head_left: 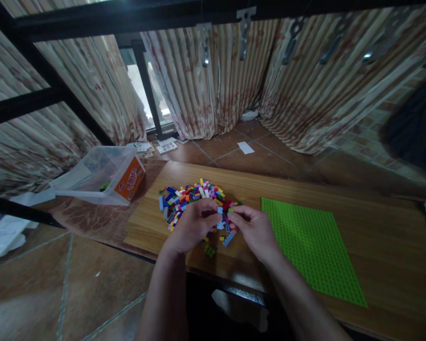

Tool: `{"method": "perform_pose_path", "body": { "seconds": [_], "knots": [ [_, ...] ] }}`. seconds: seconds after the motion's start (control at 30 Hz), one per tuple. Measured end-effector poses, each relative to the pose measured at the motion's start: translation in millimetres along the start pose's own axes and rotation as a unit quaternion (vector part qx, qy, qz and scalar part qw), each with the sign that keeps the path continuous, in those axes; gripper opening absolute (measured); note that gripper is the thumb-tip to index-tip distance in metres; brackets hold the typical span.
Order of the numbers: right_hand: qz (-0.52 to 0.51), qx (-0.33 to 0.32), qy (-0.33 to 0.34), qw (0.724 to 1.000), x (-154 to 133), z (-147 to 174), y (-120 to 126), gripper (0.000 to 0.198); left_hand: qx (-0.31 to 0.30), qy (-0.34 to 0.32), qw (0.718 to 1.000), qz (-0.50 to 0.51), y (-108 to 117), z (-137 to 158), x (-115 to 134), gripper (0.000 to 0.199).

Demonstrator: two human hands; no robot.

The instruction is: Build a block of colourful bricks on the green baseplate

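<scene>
Both hands meet over the near right side of a heap of mixed toy bricks (pixel 188 196) on the wooden table. My left hand (pixel 197 220) pinches a light blue brick (pixel 220 210) between thumb and fingers. Close beside it, my right hand (pixel 250 225) has thumb and forefinger closed on a small lime green brick (pixel 231 210). Below the hands lie a long blue brick (pixel 228 239) and a green brick (pixel 209 250), apart from the heap. A flat green baseplate (pixel 305 241) rests to the right of my right hand.
A clear plastic bin (pixel 92 189) with an orange label stands left of the wooden tabletop (pixel 376 227), with some pieces inside. Black metal bars (pixel 128 21) cross overhead, hung with metal clips. Striped curtains (pixel 199 85) hang behind, and papers (pixel 246 148) lie on the tiled floor.
</scene>
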State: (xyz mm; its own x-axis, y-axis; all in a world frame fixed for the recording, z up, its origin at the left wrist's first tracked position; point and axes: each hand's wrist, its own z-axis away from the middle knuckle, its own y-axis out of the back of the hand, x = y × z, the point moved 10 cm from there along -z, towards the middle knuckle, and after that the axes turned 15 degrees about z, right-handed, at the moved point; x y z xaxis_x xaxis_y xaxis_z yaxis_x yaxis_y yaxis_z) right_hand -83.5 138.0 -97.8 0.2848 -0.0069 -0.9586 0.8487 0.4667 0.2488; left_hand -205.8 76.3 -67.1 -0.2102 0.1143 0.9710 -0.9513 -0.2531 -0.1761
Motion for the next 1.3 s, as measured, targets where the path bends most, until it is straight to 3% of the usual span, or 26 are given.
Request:
{"method": "perform_pose_path", "body": {
  "seconds": [0.07, 0.13, 0.23, 0.43, 0.57, 0.7, 0.83, 0.97, 1.1, 1.2, 1.3],
  "knots": [
    [0.148, 0.043, 0.071, 0.985, -11, 0, 6, 0.01, 0.019, -0.038, 0.996, -0.075, 9, 0, 5, 0.008],
    [0.279, 0.067, 0.137, 0.948, -23, 3, 2, 0.011, 0.042, -0.062, 0.985, -0.158, 16, 0, 7, 0.004],
    [0.379, 0.06, 0.167, 0.908, -28, 5, -7, 0.018, 0.065, -0.067, 0.967, -0.237, 17, -2, 3, 0.009],
    [0.38, 0.072, 0.198, 0.901, -45, 2, -1, 0.02, 0.11, -0.056, 0.946, -0.301, 19, -3, 3, 0.009],
    [0.403, 0.083, 0.195, 0.89, -56, -30, -3, 0.022, 0.128, -0.058, 0.938, -0.317, 21, -1, 8, 0.005],
    [0.46, 0.02, 0.182, 0.869, -53, -72, -28, 0.03, 0.136, -0.068, 0.937, -0.316, 25, -1, 12, 0.008],
    [0.492, -0.036, 0.187, 0.85, -45, -91, -47, 0.024, 0.157, -0.077, 0.938, -0.3, 32, -1, 15, 0.014],
    [0.471, -0.03, 0.199, 0.859, -45, -90, -42, 0.017, 0.183, -0.075, 0.941, -0.273, 39, -1, 16, 0.014],
    [0.407, -0.011, 0.264, 0.875, -64, -62, -33, 0.015, 0.199, -0.093, 0.952, -0.211, 43, -1, 16, 0.019],
    [0.318, -0.032, 0.276, 0.906, -74, -32, -28, 0.018, 0.145, -0.106, 0.978, -0.108, 33, -5, 14, 0.027],
    [0.233, -0.035, 0.238, 0.942, -71, -8, -18, 0.022, 0.073, -0.084, 0.993, -0.032, 14, -8, 10, 0.025]
  ]
}}
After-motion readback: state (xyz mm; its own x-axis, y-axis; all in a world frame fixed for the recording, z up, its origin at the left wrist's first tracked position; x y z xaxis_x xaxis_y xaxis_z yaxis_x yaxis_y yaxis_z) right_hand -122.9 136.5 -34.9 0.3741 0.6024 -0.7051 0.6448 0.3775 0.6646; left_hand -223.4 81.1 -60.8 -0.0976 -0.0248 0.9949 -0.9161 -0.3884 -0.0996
